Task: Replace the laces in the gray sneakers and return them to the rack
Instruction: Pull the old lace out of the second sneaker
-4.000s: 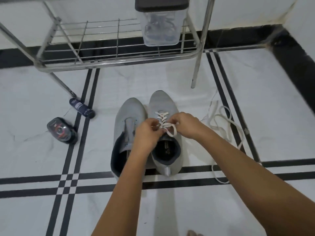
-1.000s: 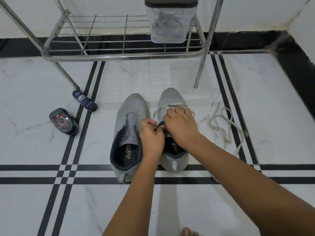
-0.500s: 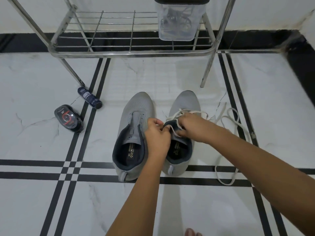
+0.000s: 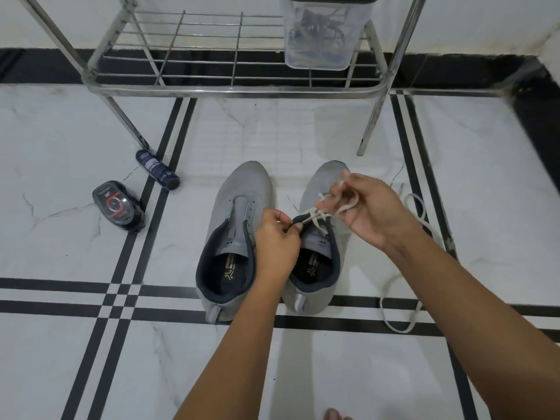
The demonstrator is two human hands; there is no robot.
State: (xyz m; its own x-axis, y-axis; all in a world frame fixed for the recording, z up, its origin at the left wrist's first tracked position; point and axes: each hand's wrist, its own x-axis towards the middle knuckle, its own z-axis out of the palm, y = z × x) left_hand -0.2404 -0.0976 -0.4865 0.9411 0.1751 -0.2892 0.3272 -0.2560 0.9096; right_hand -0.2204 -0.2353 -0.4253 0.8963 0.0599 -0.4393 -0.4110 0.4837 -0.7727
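Two gray sneakers stand side by side on the floor, toes toward the rack. The left sneaker (image 4: pixel 242 195) has no lace. The right sneaker (image 4: pixel 321 183) carries a white lace (image 4: pixel 315 214) crossed over its tongue. My left hand (image 4: pixel 277 237) pinches the dark collar edge of the right sneaker beside the lace. My right hand (image 4: pixel 368 207) is raised over the sneaker and grips a loop of the white lace, blurred by motion. A second white lace (image 4: pixel 415 213) lies loose on the floor to the right.
The metal wire rack (image 4: pixel 230 89) stands just beyond the sneakers, with a clear plastic container (image 4: pixel 321 34) of dark laces on its shelf. A small dark bottle (image 4: pixel 157 169) and a shoe polish sponge (image 4: pixel 116 206) lie on the floor to the left.
My right hand has lifted up and to the right, pulling the white lace loop out of the right sneaker. My left hand stays pinching the collar. The view has shifted slightly.
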